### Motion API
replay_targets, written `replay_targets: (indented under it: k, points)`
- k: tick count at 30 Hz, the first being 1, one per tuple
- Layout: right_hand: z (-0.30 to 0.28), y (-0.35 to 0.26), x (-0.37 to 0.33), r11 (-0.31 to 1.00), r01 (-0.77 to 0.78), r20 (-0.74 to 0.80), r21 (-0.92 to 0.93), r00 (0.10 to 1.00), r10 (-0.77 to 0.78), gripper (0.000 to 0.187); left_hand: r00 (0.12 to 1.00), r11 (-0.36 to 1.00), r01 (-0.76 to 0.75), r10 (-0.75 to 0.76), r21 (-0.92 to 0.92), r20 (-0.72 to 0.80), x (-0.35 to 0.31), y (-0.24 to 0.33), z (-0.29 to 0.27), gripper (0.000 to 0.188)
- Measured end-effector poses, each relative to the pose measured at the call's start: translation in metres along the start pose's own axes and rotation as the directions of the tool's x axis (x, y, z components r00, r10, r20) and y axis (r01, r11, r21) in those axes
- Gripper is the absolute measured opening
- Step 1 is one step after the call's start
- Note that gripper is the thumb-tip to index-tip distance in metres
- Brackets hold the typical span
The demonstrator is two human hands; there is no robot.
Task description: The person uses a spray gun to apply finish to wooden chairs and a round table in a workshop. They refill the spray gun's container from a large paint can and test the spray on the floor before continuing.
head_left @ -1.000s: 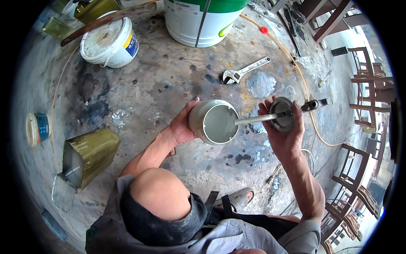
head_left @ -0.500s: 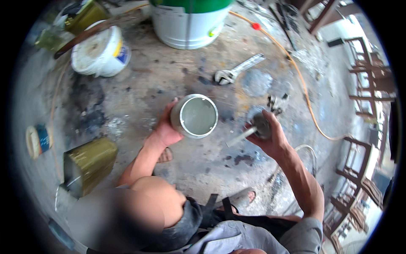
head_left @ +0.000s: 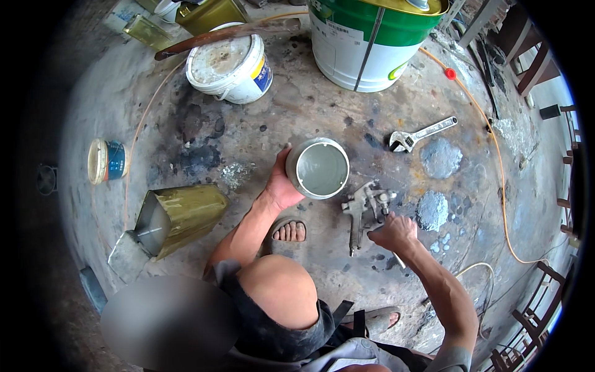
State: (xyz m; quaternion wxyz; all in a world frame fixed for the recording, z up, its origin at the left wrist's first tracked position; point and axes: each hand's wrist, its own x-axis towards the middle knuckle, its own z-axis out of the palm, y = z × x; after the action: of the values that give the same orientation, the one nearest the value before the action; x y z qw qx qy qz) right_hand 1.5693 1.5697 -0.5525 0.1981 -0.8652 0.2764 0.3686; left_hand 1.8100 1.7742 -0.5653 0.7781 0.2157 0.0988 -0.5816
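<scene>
My left hand (head_left: 283, 186) is wrapped round the side of a round metal paint cup (head_left: 299, 186), whose open mouth faces up and shows grey-green liquid inside. To the right of the cup, my right hand (head_left: 398, 234) grips a silver spray gun (head_left: 361, 209) at its lid end. The gun's body and handle stick out to the left of my fist. A pale thin tube (head_left: 398, 260) pokes out below that hand. My fingers hide the lid itself. Cup and gun are apart.
An adjustable wrench (head_left: 423, 134) lies on the stained floor beyond the gun, near dried grey paint patches (head_left: 441, 157). A large green-white bucket (head_left: 347, 56), a lidded white pail (head_left: 242, 87) and a tipped olive tin (head_left: 192, 217) stand around. An orange hose (head_left: 498, 155) curves at right.
My right hand has turned the spray gun over, bringing its body to the left of my fist and the tube below. The view has shifted left; the cup stays in my left hand.
</scene>
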Motion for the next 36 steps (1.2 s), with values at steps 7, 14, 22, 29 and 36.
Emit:
replay_targets:
  k: [7, 14, 22, 29, 36]
  points:
    - [0.017, -0.002, -0.010, 0.970, 0.068, 0.045, -0.235, 0.997, -0.059, 0.095, 0.998, 0.998, 0.058, -0.057, -0.035, 0.031, 0.004, 0.006, -0.004, 0.074]
    - [-0.015, 0.018, -0.103, 0.886, 0.417, -0.240, -0.205, 0.856, -0.458, 0.077, 0.969, 0.996, -0.031, 0.051, 0.084, -0.241, -0.002, 0.019, -0.006, 0.071]
    - [0.063, 0.062, -0.265, 0.793, 0.589, -0.045, 0.157, 0.806, -0.590, 0.053, 0.894, 0.995, 0.024, 0.024, 0.100, -0.448, 0.014, 0.048, -0.025, 0.064]
    - [0.077, 0.097, -0.300, 0.816, 0.423, 0.294, 0.394, 0.783, -0.548, 0.063, 0.952, 0.993, -0.106, 0.116, 0.049, -0.282, -0.002, 0.042, -0.019, 0.062]
    - [0.075, 0.091, -0.284, 0.818, 0.371, 0.329, 0.439, 0.781, -0.531, 0.059, 1.000, 1.000, -0.017, 0.017, -0.004, -0.026, -0.017, 0.035, -0.011, 0.069]
